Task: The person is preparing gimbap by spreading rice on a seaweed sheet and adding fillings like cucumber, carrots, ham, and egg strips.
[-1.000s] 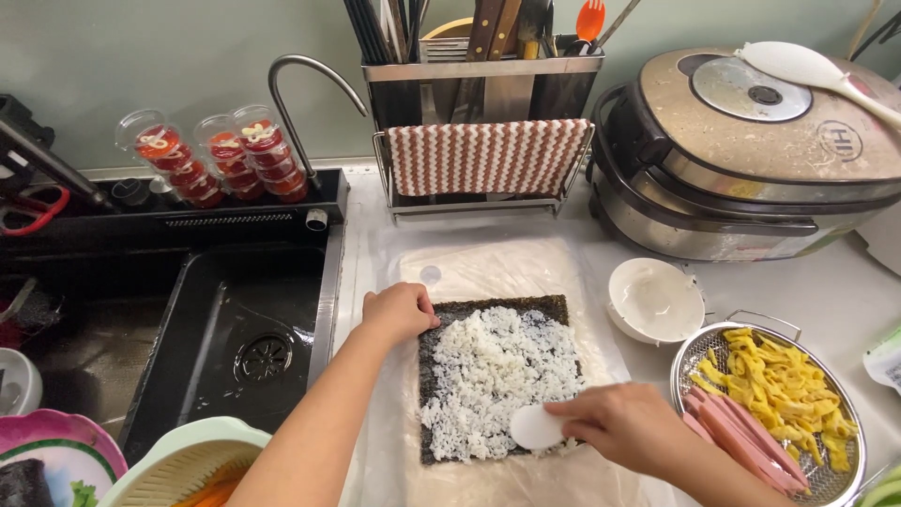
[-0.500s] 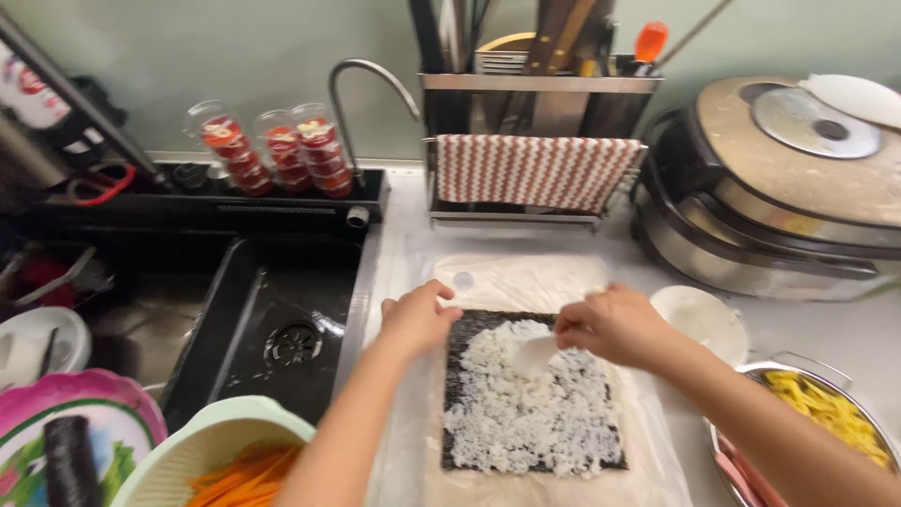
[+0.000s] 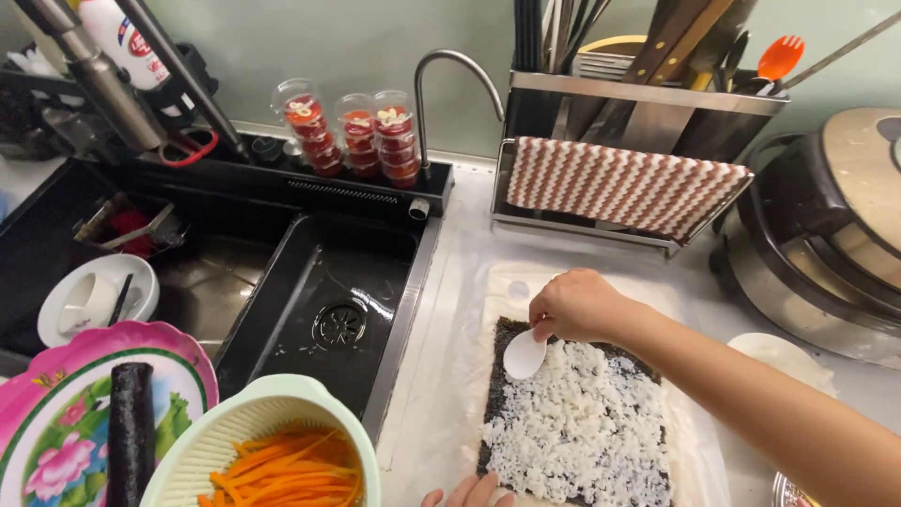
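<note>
Seaweed sheet [image 3: 495, 413]: we see it flat on the white counter beside the black sink [image 3: 328, 300], spread with rice [image 3: 582, 413].
Right hand [image 3: 572, 305]: closed around a white rice paddle [image 3: 524, 354] touching the sheet's far left corner.
Left hand [image 3: 466, 492]: our fingertips press the sheet's near edge; the rest is out of frame.
Nearby: colander of carrot strips [image 3: 282, 465], finished roll [image 3: 131, 427] on a pink plate [image 3: 56, 441].

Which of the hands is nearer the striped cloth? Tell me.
Right. The right hand holds a white spoon just below the striped cloth; the left hand is at the seaweed sheet's near edge.
</note>
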